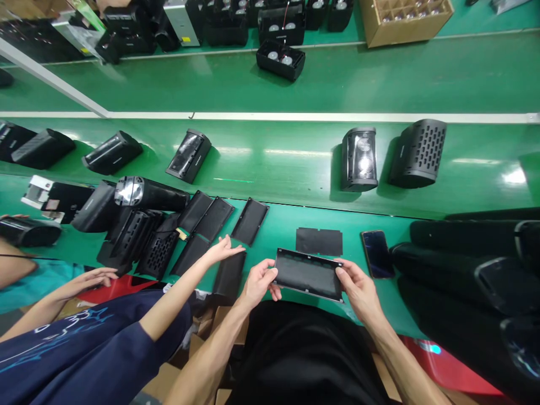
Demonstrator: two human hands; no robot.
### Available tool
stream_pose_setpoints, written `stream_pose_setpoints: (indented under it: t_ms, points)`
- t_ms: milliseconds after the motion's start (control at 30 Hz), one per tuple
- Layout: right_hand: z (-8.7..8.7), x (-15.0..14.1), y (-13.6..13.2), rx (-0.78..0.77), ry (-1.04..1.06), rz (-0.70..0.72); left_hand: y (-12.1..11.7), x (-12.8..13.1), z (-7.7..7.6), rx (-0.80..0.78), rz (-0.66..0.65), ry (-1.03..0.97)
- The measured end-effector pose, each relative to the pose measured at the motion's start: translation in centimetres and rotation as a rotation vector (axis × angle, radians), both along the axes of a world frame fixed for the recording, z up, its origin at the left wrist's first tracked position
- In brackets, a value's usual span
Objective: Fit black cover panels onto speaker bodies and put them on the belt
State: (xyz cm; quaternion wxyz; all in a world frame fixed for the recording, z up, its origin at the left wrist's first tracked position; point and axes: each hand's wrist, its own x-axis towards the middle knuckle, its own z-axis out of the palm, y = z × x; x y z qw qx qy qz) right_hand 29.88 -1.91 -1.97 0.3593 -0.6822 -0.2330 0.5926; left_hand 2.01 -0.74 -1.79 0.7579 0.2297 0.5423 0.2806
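Between my two hands I hold a black rectangular panel (307, 275) with a raised rim and small fastening points along its edges. My left hand (260, 280) pinches its left end, thumb on top. At the right end, my right hand (358, 287) grips it the same way. Just beyond the panel, a flat thin black sheet (319, 241) with notched edges lies on the green table. A similar black panel (250, 221) rests to the left, and a dark phone (377, 254) lies to the right of my right hand.
A co-worker's hand (224, 250) reaches over more black panels (215, 219) on my left. Black speaker-like housings (360, 159) stand along the green conveyor (270, 163) ahead. Large black rounded items (459, 264) are stacked at right. A divided cardboard box (405, 25) sits at the back.
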Motion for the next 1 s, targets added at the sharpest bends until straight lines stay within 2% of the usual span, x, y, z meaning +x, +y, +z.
stream_pose_setpoints:
  t_ms: [167, 300, 400, 500, 633, 767, 833, 867, 933, 1000]
  points:
    - [-0.3, 0.0, 0.0, 0.011, -0.004, -0.023, 0.0, 0.2, -0.1, -0.003, 0.028, 0.014]
    - [-0.3, -0.1, 0.0, -0.017, 0.077, -0.081, 0.1, 0.2, -0.4, -0.009, 0.067, -0.024]
    - [0.2, -0.5, 0.4, -0.016, 0.181, -0.177, 0.1, 0.2, -0.5, 0.019, 0.126, -0.168]
    - [1.0, -1.3, 1.3, 0.015, 0.240, -0.229, 0.3, 0.9, -0.7, 0.109, 0.190, -0.382]
    - [1.7, -2.9, 2.2, 0.061, 0.277, -0.211, 1.0, 3.0, -1.0, 0.174, 0.243, -0.455]
    - [2.2, -3.8, 2.7, 0.072, 0.296, -0.126, 2.4, 4.5, -1.4, 0.094, 0.368, -0.456]
    - [2.6, -3.1, 3.9, 0.062, 0.297, -0.015, 3.3, 4.5, -1.5, 0.053, 0.428, -0.443]
    - [2.9, -2.2, 4.9, 0.072, 0.269, 0.048, 3.7, 4.3, -1.6, 0.039, 0.453, -0.426]
    - [3.5, 0.2, 8.2, 0.131, 0.073, 0.130, 4.5, 3.8, -1.4, 0.022, 0.503, -0.373]
    - [3.8, 3.4, 13.0, 0.210, -0.338, 0.053, 5.2, 3.3, -1.1, 0.007, 0.548, -0.304]
